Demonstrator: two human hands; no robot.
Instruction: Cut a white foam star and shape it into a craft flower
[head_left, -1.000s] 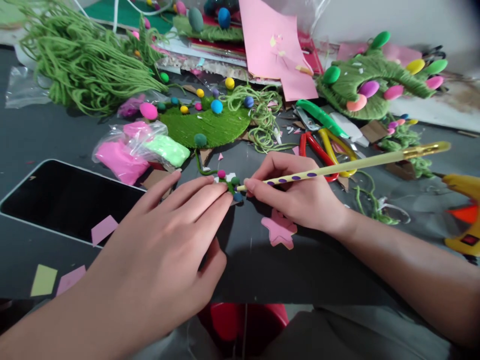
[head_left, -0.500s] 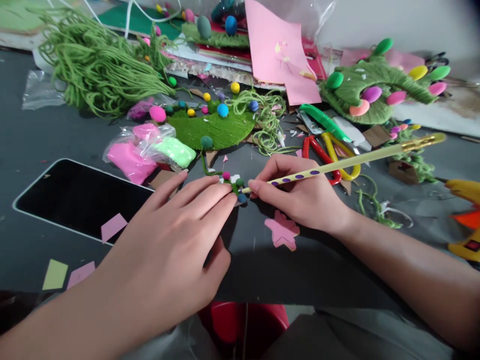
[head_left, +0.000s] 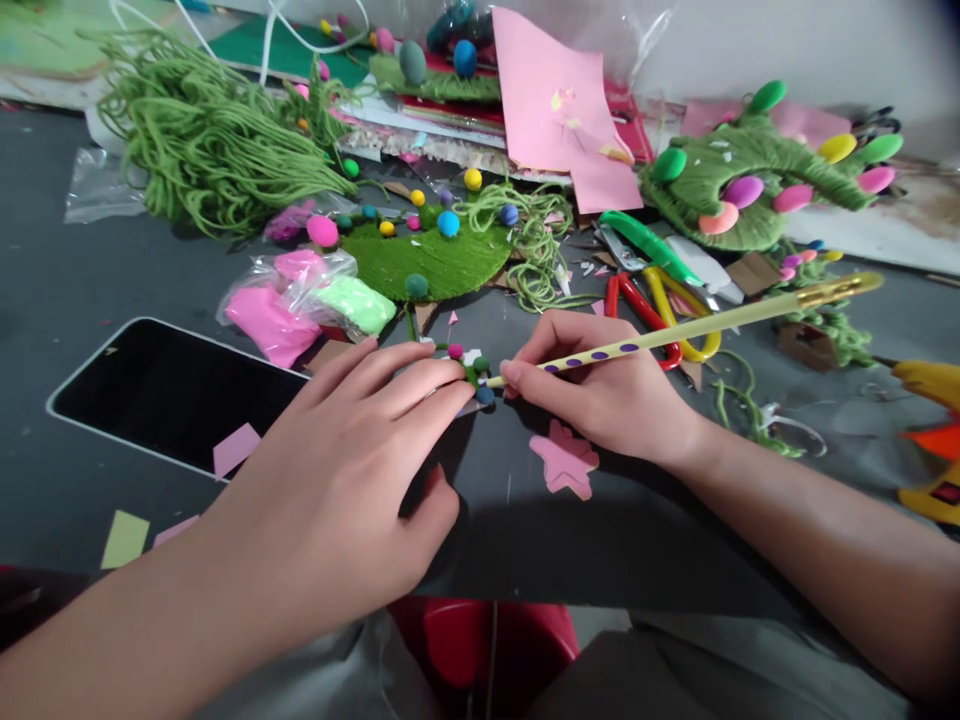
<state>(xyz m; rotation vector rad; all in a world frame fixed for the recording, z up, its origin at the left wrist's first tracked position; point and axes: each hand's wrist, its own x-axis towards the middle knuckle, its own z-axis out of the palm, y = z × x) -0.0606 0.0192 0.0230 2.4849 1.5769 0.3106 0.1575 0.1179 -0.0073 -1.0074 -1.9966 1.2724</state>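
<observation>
My right hand is closed around a pale yellow pencil with purple dots and a gold band near its end. The pencil's tip meets a small green piece dotted with little coloured balls. My left hand lies palm down, fingers stretched out, their tips over the left side of that piece and hiding part of it. Just below my right hand rests a pink paper star.
A phone lies left, with a pink paper scrap on it. Behind are bagged pink clay, a green leaf shape, green yarn and red-handled scissors. A yellow tool lies at the right edge.
My left hand's thumb and wrist have shifted slightly. The view has moved a little, so things at the left sit farther right. The pencil tip stays at the small green piece.
</observation>
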